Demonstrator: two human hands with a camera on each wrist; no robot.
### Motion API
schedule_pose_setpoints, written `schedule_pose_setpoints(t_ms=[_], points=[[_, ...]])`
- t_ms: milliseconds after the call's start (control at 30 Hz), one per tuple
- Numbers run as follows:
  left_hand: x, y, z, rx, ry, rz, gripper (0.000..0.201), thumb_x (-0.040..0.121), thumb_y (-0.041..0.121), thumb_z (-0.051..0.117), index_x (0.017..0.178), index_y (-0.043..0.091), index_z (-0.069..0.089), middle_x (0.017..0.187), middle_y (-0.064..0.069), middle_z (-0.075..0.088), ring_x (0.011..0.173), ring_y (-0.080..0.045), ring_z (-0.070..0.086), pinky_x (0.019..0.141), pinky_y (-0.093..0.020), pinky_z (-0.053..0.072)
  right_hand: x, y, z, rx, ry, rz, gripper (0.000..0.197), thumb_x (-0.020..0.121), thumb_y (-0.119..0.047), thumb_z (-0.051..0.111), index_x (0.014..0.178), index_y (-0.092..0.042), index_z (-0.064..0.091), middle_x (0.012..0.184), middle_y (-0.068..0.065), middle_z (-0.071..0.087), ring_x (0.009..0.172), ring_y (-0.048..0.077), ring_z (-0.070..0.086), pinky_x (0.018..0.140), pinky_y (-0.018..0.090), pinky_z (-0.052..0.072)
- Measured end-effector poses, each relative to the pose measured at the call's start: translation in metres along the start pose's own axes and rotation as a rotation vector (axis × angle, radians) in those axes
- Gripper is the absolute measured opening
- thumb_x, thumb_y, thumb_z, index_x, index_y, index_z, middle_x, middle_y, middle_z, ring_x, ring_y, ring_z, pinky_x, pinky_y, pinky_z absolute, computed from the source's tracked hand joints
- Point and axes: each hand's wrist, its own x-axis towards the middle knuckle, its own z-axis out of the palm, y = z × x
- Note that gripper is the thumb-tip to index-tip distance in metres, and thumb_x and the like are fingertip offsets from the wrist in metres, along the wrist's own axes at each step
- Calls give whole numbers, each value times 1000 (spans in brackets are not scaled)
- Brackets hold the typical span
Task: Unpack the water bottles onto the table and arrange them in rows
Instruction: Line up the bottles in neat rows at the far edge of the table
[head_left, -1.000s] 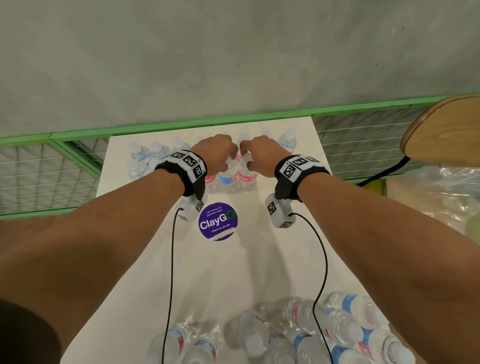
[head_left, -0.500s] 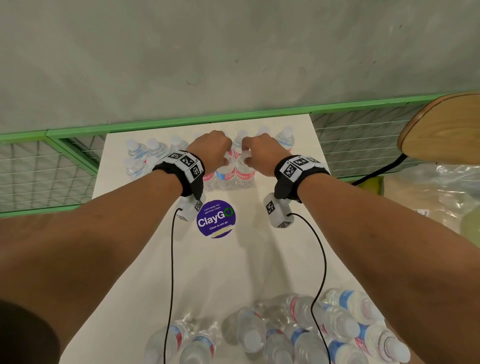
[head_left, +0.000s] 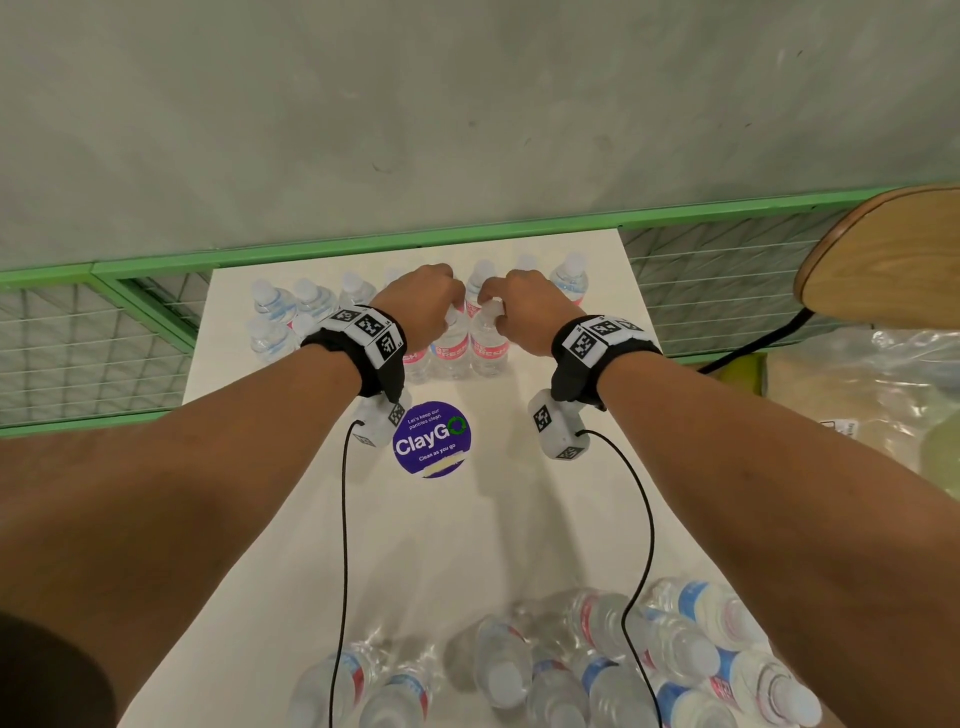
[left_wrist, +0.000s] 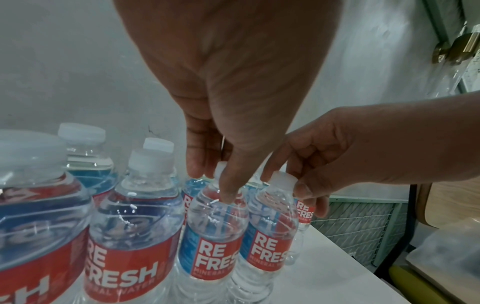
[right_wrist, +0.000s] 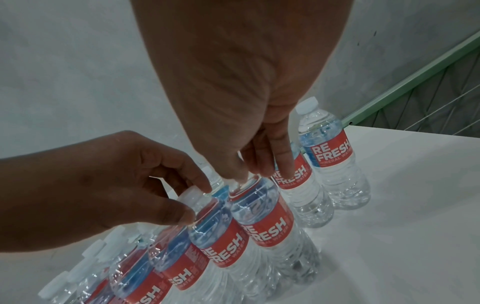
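Observation:
Clear water bottles with red and blue labels stand in two rows (head_left: 311, 304) at the far end of the white table (head_left: 519, 519). My left hand (head_left: 441, 306) (left_wrist: 213, 183) pinches the white cap of one bottle (left_wrist: 215, 232) in the nearer row. Right beside it, my right hand (head_left: 496, 312) (right_wrist: 257, 174) pinches the cap of the neighbouring bottle (right_wrist: 262, 218) (head_left: 488, 348). Both held bottles stand upright, side by side, with their bases at table level. A cluster of more bottles (head_left: 597, 665) sits at the near end.
A round purple sticker (head_left: 431, 444) lies on the table between my wrists. A green wire-mesh rail (head_left: 104, 343) runs behind and beside the table. On the right are a wooden chair seat (head_left: 883, 254) and crumpled clear plastic (head_left: 883, 400).
Both hands keep their pinch on the two caps and have barely shifted. The two bottles stay beside each other in the nearer row.

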Motion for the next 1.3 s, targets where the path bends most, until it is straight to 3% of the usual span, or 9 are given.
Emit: schedule_pose_setpoints(t_ms=[200, 300, 600, 867, 1033, 1167, 1300], points=[[-3, 1, -2, 11, 5, -26, 35, 87, 21, 71, 121, 16, 64, 116, -7, 56, 101, -28, 59, 77, -35, 47, -1, -1, 2, -15, 24, 19, 30, 89, -21, 58, 118, -13, 59, 106, 14, 62, 100, 32, 57, 77, 35, 43], [-1, 1, -2, 2, 5, -22, 32, 89, 18, 68, 121, 15, 65, 117, -8, 56, 104, -28, 58, 78, -33, 44, 0, -1, 2, -18, 29, 4, 30, 89, -19, 58, 118, -13, 60, 106, 14, 62, 99, 32, 58, 76, 34, 42], [1, 0, 0, -16, 4, -17, 32, 87, 10, 67, 119, 13, 65, 116, -9, 55, 102, -30, 59, 81, -38, 50, -1, -2, 0, -27, 30, 16, 31, 90, -19, 57, 119, -12, 60, 108, 15, 61, 100, 32, 57, 80, 38, 45], [1, -3, 3, -8, 17, -26, 35, 85, 15, 69, 119, 15, 64, 116, -7, 56, 103, -30, 58, 80, -38, 50, 0, -2, 3, 1, 32, 43, 29, 90, -20, 59, 117, -10, 60, 103, 14, 63, 96, 32, 59, 77, 38, 48], [-2, -7, 1, -68, 18, -46, 52, 82, 29, 76, 130, 16, 58, 121, -8, 60, 110, -28, 56, 89, -42, 50, -1, -3, -1, 26, 0, 121, 53, 88, -32, 66, 132, -10, 48, 118, 16, 60, 108, 34, 58, 87, 41, 50], [-17, -2, -18, -163, 86, -36, 62, 79, 37, 80, 132, 15, 57, 121, -7, 63, 104, -27, 60, 87, -40, 51, -17, -5, -19, -4, 52, 178, 63, 86, -39, 67, 135, -10, 41, 122, 15, 58, 110, 34, 58, 86, 42, 50], [-46, 16, -49, -235, 171, 0, 56, 81, 36, 79, 128, 13, 59, 113, -7, 66, 94, -27, 64, 84, -37, 52, -51, -7, -42, -94, 76, 200, 48, 89, -46, 57, 125, -15, 52, 121, 11, 59, 109, 33, 58, 88, 41, 50]])
